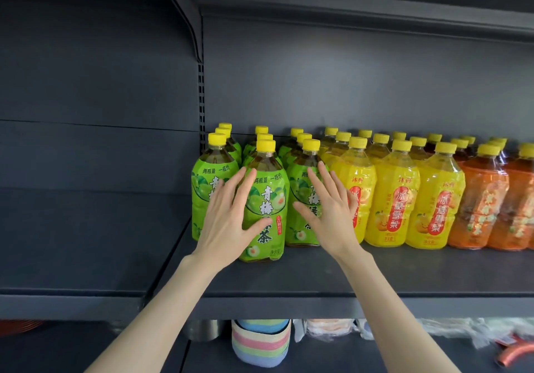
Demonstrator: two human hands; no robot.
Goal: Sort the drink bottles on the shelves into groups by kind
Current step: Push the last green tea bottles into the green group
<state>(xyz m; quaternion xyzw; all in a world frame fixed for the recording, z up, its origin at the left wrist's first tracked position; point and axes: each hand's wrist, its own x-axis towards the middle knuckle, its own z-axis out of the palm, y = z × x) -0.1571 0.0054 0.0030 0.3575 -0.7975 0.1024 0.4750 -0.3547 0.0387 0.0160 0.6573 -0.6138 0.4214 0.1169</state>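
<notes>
Presently on view: one dark metal shelf (318,277), stocked from its 12 o'clock to its 3 o'clock portion with upright drink bottles, all yellow-capped, in three kinds.

Item 1: green-label bottles (268,187). Three files running front to back at the 12 o'clock centre of the view, just beside the slotted upright post (201,98). The front bottle of the middle file stands further forward than its neighbours.

Item 2: yellow-label bottles (393,199). At 3 o'clock of the green lot and close against it, several files deep.

Item 3: orange-label bottles (479,199). At 3 o'clock of the yellow lot, running out of the right edge.

Left hand (231,216): fingers straight and fanned apart, palm toward the bottles. The fingertips lie over the gap between the left and middle front green bottles, and the thumb lies across the middle bottle's label. Nothing is gripped.

Right hand (329,213): likewise flat and spread. The fingers are over the right front green bottle and the first yellow one, and the thumb points to 9 o'clock, toward the middle bottle. Nothing is gripped. Whether either palm actually presses the plastic cannot be told.

Lower shelf, 6 o'clock: a pastel-striped stack (260,341), with a metal canister (202,330) at its 9 o'clock and plastic-wrapped goods (329,329) at its 3 o'clock. A coppery-red item (514,354) sits at 4 o'clock near the frame corner, kind unclear.
</notes>
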